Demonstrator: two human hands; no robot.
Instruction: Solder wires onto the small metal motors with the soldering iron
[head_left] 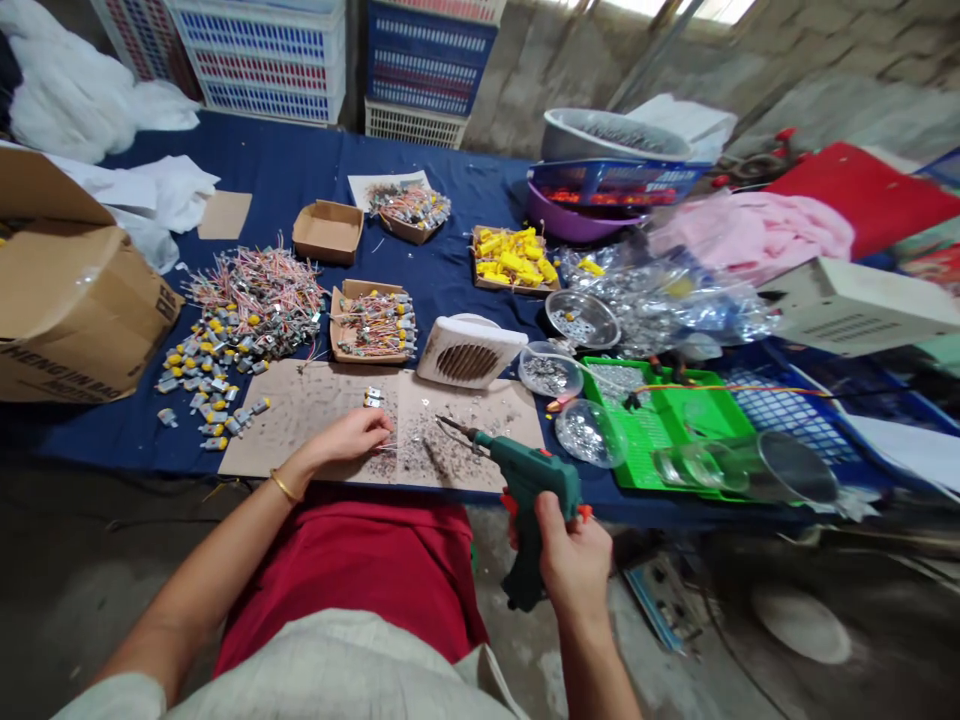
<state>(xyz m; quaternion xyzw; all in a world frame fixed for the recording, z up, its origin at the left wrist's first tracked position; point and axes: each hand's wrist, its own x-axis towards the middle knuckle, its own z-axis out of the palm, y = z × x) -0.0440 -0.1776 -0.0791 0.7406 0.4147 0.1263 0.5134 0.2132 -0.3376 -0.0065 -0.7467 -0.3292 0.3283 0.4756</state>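
My right hand (574, 555) grips a green soldering gun (536, 475) by its handle. The gun's thin metal tip points left, over the stained cardboard sheet (315, 395) and apart from my left hand. My left hand (349, 440) rests low over that sheet, its fingers pinched together around what look like thin wires. Just beyond its fingertips lie a few small motors (373, 397) with yellow ends. To the left spreads a big pile of wired motors (259, 300). A cardboard tray (336, 345) behind the sheet holds rows of them.
A white grille-fronted fan box (471, 352) stands behind the sheet. Right of it are bowls of small metal parts (591, 433) and a green tray (637, 470) with a clear cup. Yellow parts (514, 257) fill a box farther back. A large carton (82, 290) stands left.
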